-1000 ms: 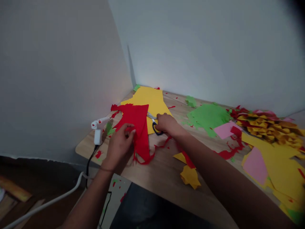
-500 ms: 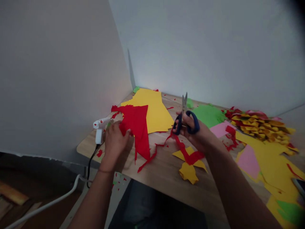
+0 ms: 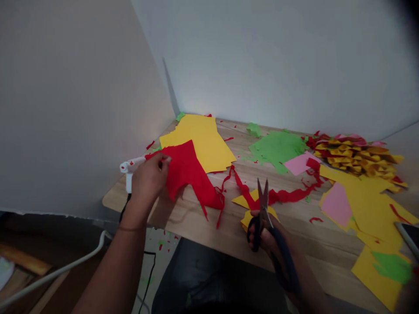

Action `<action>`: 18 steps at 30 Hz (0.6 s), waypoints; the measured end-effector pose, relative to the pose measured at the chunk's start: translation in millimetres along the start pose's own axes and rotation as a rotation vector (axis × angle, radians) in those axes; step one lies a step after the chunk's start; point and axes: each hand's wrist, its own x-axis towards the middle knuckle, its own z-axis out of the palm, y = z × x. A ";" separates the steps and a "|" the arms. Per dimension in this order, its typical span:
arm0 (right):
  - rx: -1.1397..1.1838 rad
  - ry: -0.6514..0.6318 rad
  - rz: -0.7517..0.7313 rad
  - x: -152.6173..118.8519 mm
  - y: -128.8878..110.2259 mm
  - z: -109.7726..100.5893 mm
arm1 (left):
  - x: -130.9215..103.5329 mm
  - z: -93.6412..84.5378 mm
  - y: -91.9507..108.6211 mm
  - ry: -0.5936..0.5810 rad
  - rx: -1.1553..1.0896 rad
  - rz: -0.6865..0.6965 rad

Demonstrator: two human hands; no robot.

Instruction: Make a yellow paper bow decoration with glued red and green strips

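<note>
My left hand (image 3: 149, 178) is closed over the left part of a red sheet (image 3: 186, 161), thumb and forefinger pinched together at its edge. Whether it is paper or cloth I cannot tell. The sheet lies on the table, partly over yellow sheets (image 3: 204, 141), its lower right side ragged with narrow tails. My right hand (image 3: 270, 242) grips dark-blue-handled scissors (image 3: 263, 200), blades pointing away from me and slightly parted. Behind the blades runs a long curled red strip (image 3: 288, 196). Yellow pieces (image 3: 244, 200) are partly covered by the strip and my right hand.
A white glue gun (image 3: 128, 174) stands beside my left hand, its cord hanging off the table (image 3: 193, 229). Green pieces (image 3: 278, 148), a pink piece (image 3: 297, 163) and a pile of folded yellow and red pieces (image 3: 356, 163) lie to the right. A phone (image 3: 409, 235) is at the right edge.
My right hand has brought the scissors down and towards me. The red strip now stretches to the right across the table. The red sheet's lower end has shifted right; my left hand has moved slightly left.
</note>
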 end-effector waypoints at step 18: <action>-0.067 -0.023 0.016 -13.3 6.0 -4.3 | 72.5 80.8 16.3 -0.284 0.220 0.798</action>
